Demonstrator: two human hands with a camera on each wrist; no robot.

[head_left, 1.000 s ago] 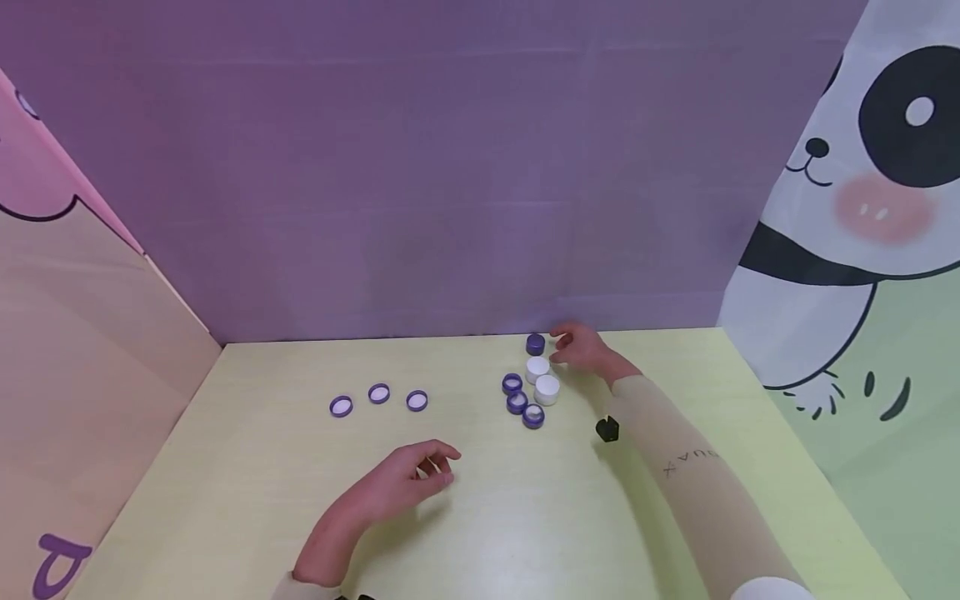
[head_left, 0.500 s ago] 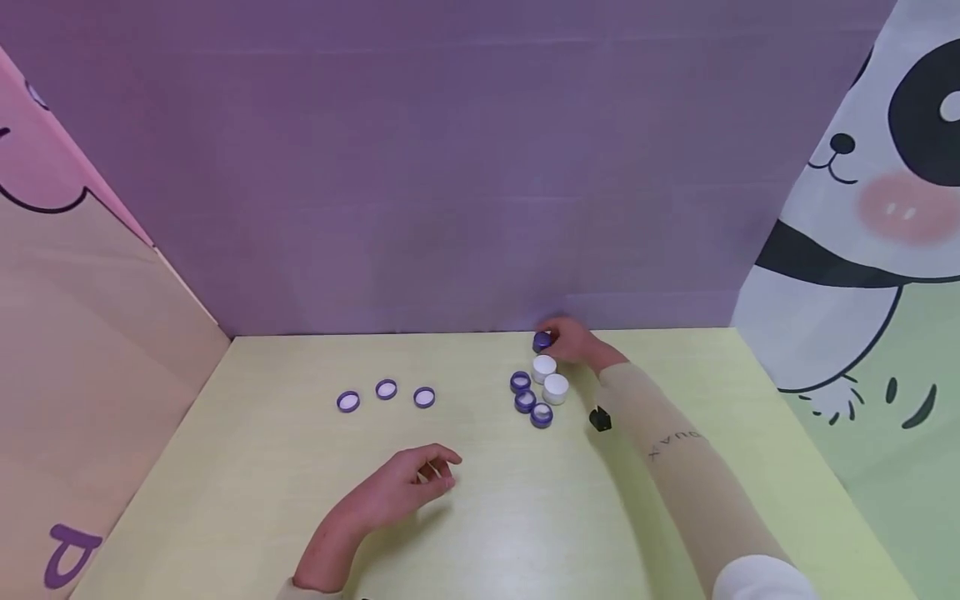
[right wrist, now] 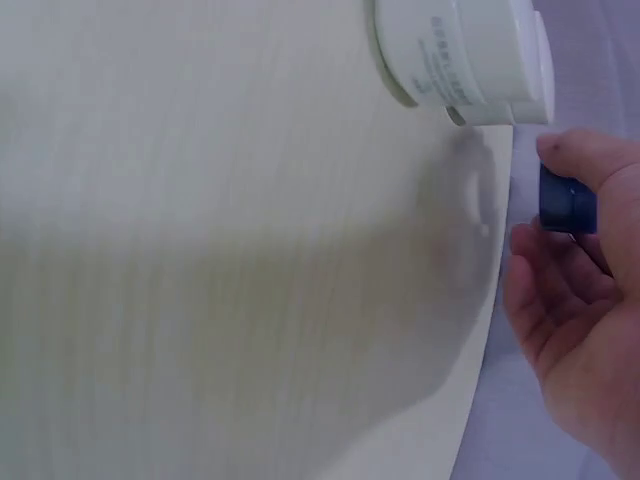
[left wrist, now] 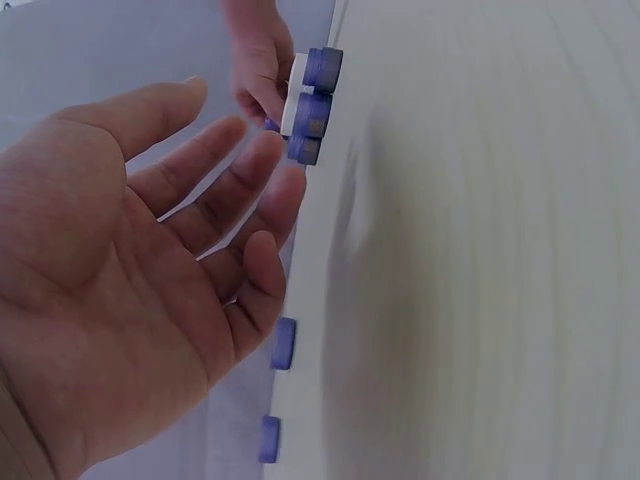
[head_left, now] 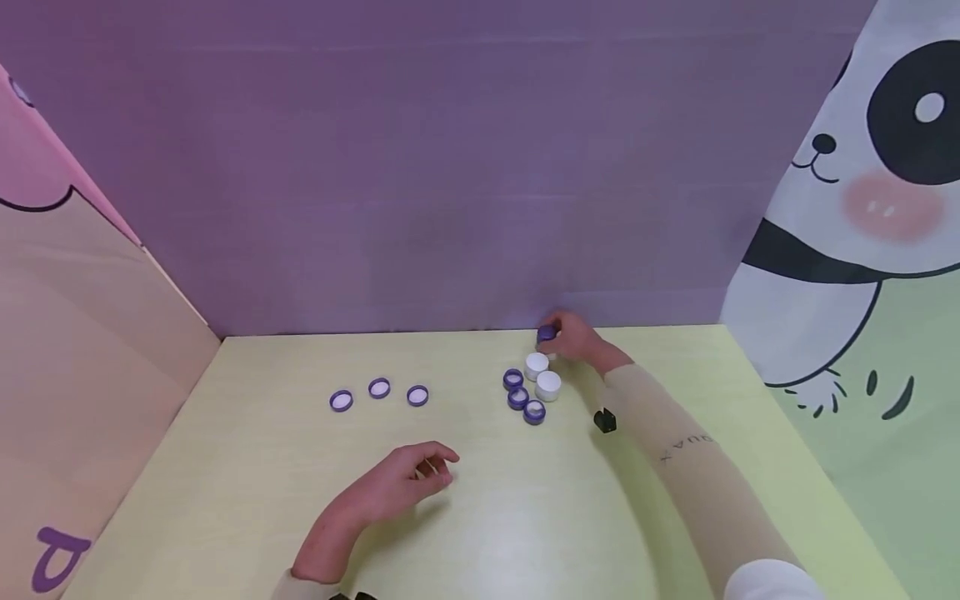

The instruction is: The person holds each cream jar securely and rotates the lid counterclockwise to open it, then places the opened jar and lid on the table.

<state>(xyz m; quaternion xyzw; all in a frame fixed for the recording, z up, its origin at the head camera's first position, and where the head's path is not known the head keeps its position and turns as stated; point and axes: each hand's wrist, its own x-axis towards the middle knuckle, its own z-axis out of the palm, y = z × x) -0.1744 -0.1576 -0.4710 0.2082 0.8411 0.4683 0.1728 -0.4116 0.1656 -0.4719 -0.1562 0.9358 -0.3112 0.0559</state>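
- Far left: pink and tan side panel (head_left: 82, 333) closing off the table (head_left: 247, 500) at 9 o'clock.
- Next over: three purple rings (head_left: 378, 389) with white centres, lying flat in a row, well apart from both hands.
- At 6 o'clock of that row: left hand (head_left: 401, 483) resting on the table, fingers loosely curled, gripping nothing; same story in the left wrist view (left wrist: 130, 290), palm relaxed and fingers spread.
- Right of centre: cluster of small jars, with three purple-rimmed jars (head_left: 518, 398) in a slanted line and two white jars (head_left: 542, 375) just beside them at 2 o'clock, all close together.
- In the right wrist view, a white jar (right wrist: 460, 55) looming big, printed text on its side too blurred to read.
- At 12 o'clock of the cluster, near the purple back wall (head_left: 450, 167): purple cap (head_left: 546, 334) pinched in the right hand (head_left: 577, 340), thumb and fingers curled round it; clearer in the right wrist view, cap (right wrist: 567, 200) sitting at the fingertips (right wrist: 570, 155), off the table.
- At 4 o'clock of the cluster: small black object (head_left: 604, 420) beside the right forearm, beige sleeve (head_left: 690, 467).
- Far right: panda panel (head_left: 862, 208) at 3 o'clock.
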